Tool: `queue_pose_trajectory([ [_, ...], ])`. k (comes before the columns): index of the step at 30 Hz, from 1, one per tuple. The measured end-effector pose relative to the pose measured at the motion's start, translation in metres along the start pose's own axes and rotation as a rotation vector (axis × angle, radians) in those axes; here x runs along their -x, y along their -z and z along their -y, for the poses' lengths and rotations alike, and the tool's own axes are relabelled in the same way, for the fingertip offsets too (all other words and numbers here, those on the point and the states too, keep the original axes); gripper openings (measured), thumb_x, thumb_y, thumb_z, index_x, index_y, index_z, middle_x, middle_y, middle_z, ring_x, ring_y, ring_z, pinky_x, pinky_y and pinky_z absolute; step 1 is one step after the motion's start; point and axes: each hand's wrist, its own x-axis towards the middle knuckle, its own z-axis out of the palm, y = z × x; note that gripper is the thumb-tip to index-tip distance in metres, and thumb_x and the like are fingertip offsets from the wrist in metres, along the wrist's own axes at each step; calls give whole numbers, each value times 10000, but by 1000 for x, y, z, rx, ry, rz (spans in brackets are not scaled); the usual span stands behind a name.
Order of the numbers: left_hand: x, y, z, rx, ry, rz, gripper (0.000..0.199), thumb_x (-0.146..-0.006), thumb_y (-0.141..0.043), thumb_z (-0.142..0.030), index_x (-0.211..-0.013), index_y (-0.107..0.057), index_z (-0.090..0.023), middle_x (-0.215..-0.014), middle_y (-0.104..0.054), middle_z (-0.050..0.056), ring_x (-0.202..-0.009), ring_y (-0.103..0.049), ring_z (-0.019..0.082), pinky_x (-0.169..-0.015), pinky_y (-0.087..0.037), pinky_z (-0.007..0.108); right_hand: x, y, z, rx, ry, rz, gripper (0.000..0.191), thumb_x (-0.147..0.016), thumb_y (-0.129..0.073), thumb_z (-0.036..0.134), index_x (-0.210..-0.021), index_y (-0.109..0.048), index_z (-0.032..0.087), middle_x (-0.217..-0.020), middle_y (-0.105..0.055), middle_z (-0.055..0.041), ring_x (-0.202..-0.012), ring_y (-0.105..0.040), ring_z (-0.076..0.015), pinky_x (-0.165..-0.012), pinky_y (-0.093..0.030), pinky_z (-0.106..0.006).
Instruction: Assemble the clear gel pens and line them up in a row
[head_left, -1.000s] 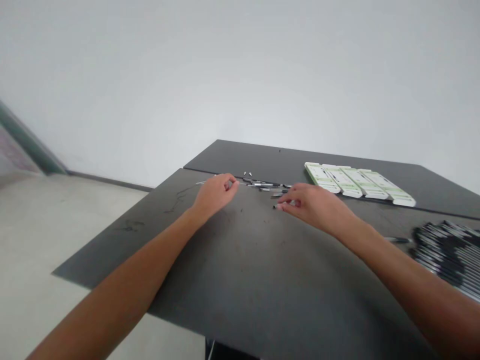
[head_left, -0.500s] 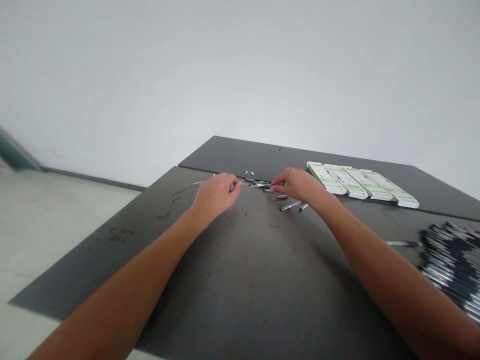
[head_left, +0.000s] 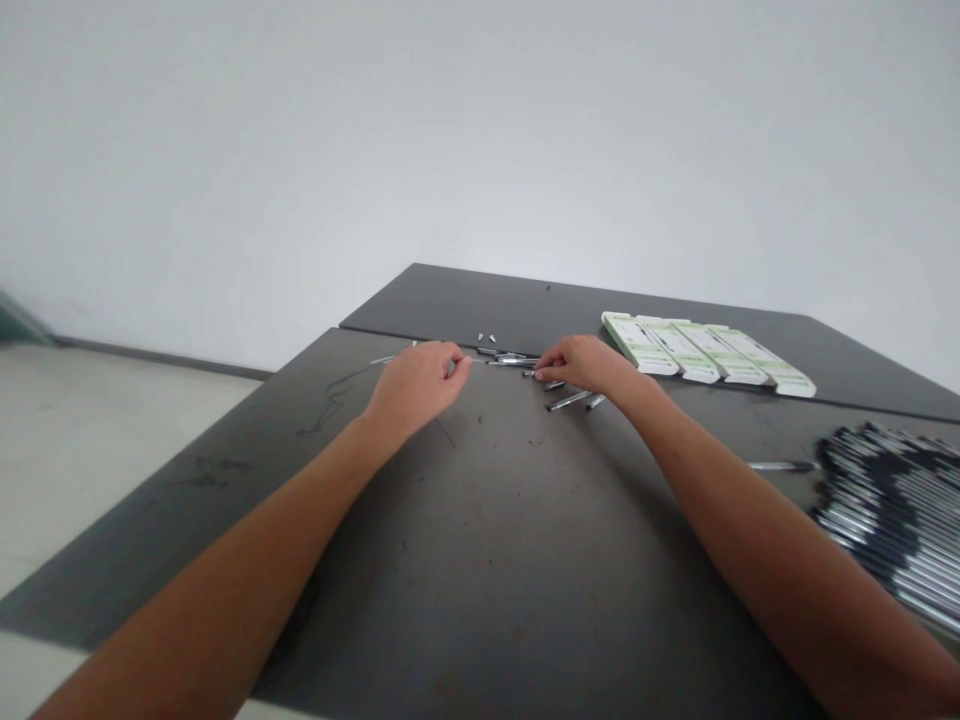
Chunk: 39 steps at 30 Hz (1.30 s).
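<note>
Pen (head_left: 475, 360) in grip of left hand (head_left: 416, 388)

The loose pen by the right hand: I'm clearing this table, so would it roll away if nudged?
The pen looks slim and round, so it will probably roll if pushed sideways across the flat dark table. Its straight barrel seems stiff and light. The shiny surface may slip a little in the right hand.
</note>
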Motion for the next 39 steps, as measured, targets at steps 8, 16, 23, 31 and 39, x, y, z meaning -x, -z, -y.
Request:
queue_pose_trajectory([
  [8, 2, -4, -3, 117, -48, -62, 351, -1049, -569, -427, -1041, -820, -181, -817, -721, 70, -773, -644, 236, -729, -468, 333, 0, 13, 18, 0, 278, -223, 223, -1022, -683, 341, -1094, -841, 200, -1170, -784, -117, -1211, -665, -300, -1129, -423, -453],
  [16, 3, 3, -15, 324, -123, 49, 422, -1091, -504, -448, -1078, -847, -203, -921, -829, 55, -860, -740, 222, -804, -504, 312, 19, 29, 76, -24, 547, -211, 271, -1086, -564, 338, -1124, -783, 184, -968, -806, -81, -858, -676, -218, -805, -387, -304],
  [23, -3, 14, -3, 544, -47, 136, 376, -1022, -641, -493, -1017, -855, -183, -807, -844, 31, -734, -780, 180, -713, -557, 254, 18, 32, 80, -92, 566, -290, 186, -1026, -698, 349, -1076, -785, 193, -911, -793, -16, -825, -672, -175, -836, -379, -282],
  [31, -8, 18, 4, 651, 89, 17, 243, -900, -796, -413, -941, -861, -182, -746, -823, 34, -664, -746, 160, -680, -596, 241, 19, 28, 74, -116, 515, -696, 420, -930, -777, 615, -1099, -739, 233, -1201, -752, -93, -1199, -632, -325, -1135, -354, -507],
  [39, -12, 7, 30, 615, 283, -436, 162, -1002, -668, -301, -1011, -772, -176, -923, -836, 55, -771, -784, 161, -731, -602, 252, 4, -5, 24, 81, 234, -482, 348, -991, -711, 583, -951, -861, 272, -1035, -733, -99, -1013, -589, -303, -872, -350, -415],
])
